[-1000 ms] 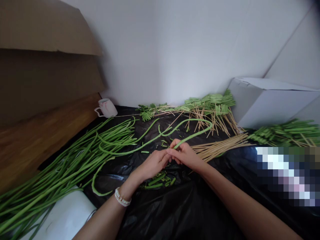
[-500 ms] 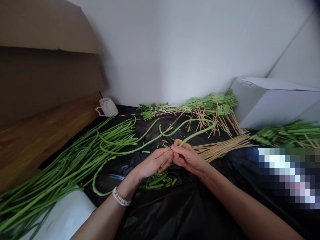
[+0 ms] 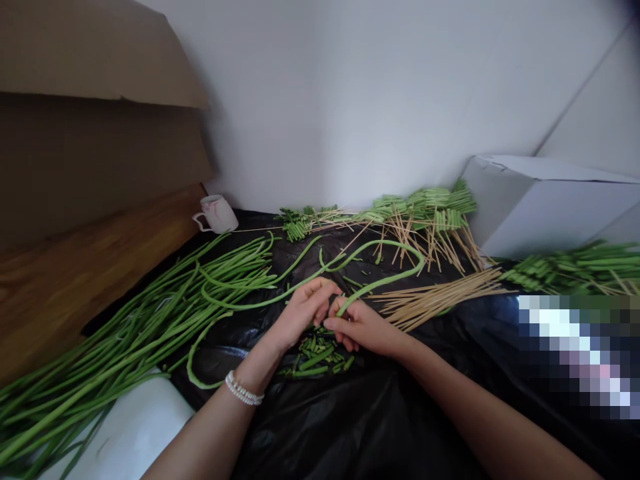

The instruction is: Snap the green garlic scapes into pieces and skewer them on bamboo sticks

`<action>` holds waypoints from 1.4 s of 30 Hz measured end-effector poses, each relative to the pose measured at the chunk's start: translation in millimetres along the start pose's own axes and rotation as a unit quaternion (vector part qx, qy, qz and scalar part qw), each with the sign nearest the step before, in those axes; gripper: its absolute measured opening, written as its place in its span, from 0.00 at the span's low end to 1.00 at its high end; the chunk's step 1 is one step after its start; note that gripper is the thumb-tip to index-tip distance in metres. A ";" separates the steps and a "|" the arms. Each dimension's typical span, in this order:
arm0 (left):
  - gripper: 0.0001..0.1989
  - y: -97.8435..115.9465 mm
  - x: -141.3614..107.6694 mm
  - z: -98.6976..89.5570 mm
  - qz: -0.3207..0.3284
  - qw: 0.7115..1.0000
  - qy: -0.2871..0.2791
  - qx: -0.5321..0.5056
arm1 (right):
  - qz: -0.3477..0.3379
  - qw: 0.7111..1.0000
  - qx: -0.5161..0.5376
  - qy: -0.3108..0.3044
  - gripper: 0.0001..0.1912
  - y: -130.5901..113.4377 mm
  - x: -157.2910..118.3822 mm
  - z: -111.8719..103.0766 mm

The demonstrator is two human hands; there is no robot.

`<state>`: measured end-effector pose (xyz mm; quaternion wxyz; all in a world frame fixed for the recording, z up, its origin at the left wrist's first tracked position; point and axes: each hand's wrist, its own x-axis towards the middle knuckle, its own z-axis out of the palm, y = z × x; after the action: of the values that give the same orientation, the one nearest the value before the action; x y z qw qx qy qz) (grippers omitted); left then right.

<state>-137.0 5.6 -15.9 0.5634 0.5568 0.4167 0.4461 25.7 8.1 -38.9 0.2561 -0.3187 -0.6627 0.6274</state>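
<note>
My right hand point(image 3: 363, 327) is closed on the end of a long green garlic scape point(image 3: 390, 276), its thumb along the stalk. From that grip the scape loops out to the right and curves back left behind both hands. My left hand point(image 3: 307, 310) is right beside it, fingers curled in near the right hand's fingertips; what they hold, if anything, is hidden. Below the hands, short cut pieces of scape point(image 3: 316, 353) lie in a small heap on black plastic sheeting point(image 3: 380, 427). A bundle of bare wooden skewers point(image 3: 440, 299) lies just right of my right hand.
Whole scapes point(image 3: 165, 313) are piled at the left, partly over a white surface point(image 3: 150, 420). Skewered rows of scape pieces point(image 3: 425, 203) lie along the wall, with more point(image 3: 580, 263) at the right. A mug point(image 3: 220, 213), cardboard box point(image 3: 100, 53) and white box point(image 3: 545, 200) stand around.
My hands, earlier pinched together on the scape, have come slightly apart and shifted a little left. My left hand has risen, and the scape's loop has moved slightly left with my right hand.
</note>
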 end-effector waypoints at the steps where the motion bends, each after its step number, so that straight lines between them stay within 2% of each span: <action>1: 0.16 -1.9 -0.8 2.6 -0.003 1.000 -0.005 0.022 | 0.001 1.000 -0.024 0.000 0.09 2.8 0.6 1.1; 5: 0.18 -8.9 -2.2 10.9 -0.023 0.999 -0.016 0.033 | 0.001 0.998 -0.056 0.024 0.09 10.4 4.1 1.9; 8: 0.16 -10.8 0.0 8.1 -0.016 1.000 0.016 0.013 | 0.011 0.998 -0.040 0.038 0.08 6.9 5.3 -3.4; 10: 0.17 -10.6 1.4 3.5 -0.022 0.999 0.027 0.006 | 0.003 0.997 -0.019 0.077 0.09 2.0 5.0 -9.1; 13: 0.19 -9.5 1.6 -1.6 -0.045 0.999 0.007 0.014 | -0.044 0.988 0.041 0.143 0.12 -3.2 4.1 -16.9; 16: 0.20 -8.4 1.1 -1.8 -0.039 0.998 -0.005 0.041 | -0.086 0.980 0.096 0.150 0.13 -4.2 3.8 -19.8; 18: 0.20 -8.6 1.6 -0.5 -0.016 0.997 -0.023 0.070 | -0.091 0.981 0.093 0.145 0.12 -4.0 3.9 -19.7; 22: 0.20 -12.8 3.8 0.7 0.028 0.989 -0.065 0.132 | -0.079 0.984 0.023 0.158 0.13 -4.4 3.8 -19.2; 26: 0.20 -18.9 4.0 0.3 0.055 0.979 -0.070 0.185 | -0.067 0.988 -0.022 0.141 0.13 -5.3 2.4 -20.1; 30: 0.20 -17.9 2.1 0.5 0.055 0.975 -0.079 0.202 | -0.064 0.990 -0.009 0.124 0.14 -7.1 0.3 -20.2; 34: 0.20 -11.0 0.4 0.6 0.053 0.983 -0.109 0.140 | -0.061 0.986 0.114 0.101 0.16 -8.7 -0.3 -18.5; 38: 0.19 -9.0 -2.1 1.5 0.018 0.990 -0.125 0.069 | -0.067 0.965 0.249 0.054 0.15 -9.0 -1.1 -17.4; 42: 0.19 -7.2 -5.8 3.2 0.000 0.989 -0.146 -0.004 | -0.060 0.950 0.307 0.020 0.15 -10.6 -3.0 -17.9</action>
<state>-135.1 -0.7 -23.1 0.6208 0.6133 0.3281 0.3618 39.8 17.8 -26.7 0.3915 -0.1970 -0.4507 0.7777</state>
